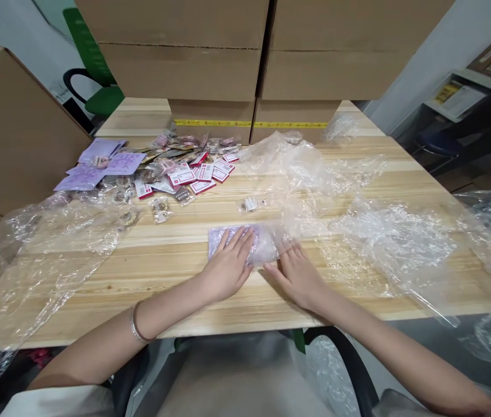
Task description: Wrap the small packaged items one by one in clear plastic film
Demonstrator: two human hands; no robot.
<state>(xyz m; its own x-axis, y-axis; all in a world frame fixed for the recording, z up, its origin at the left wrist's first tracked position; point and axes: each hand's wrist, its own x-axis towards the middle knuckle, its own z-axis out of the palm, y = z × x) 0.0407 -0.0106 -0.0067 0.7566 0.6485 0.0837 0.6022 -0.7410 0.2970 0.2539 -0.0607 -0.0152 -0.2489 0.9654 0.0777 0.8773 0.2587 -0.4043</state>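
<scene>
A person sits at the near edge of a pale wooden table (pixel 193 289), both bare forearms stretched forward. The left hand (pixel 227 263) lies flat, palm down, fingers spread a little, pressing on a lilac card in a clear sleeve (pixel 239 243) that lies near the middle of the near edge. A thin bracelet (pixel 135 324) circles the left wrist. The right hand (pixel 295 272) rests just beside the card's right end, fingers extended and close together, fingertips touching the crinkled plastic there; neither hand grips anything.

Beyond the card, a small packet (pixel 251 204) lies alone. Toward the far left corner sits a heap of small packets and red-and-white labels (pixel 189 171), with lilac cards (pixel 102 165) at its left. Loose clear plastic bags (pixel 384 231) sprawl across the right half of the table, and another clear sheet (pixel 50 249) drapes over the left edge. Stacked cardboard boxes (pixel 254 58) stand along the far edge, and one more large box (pixel 11 139) stands at the left side. A green chair (pixel 98 75) shows behind them
</scene>
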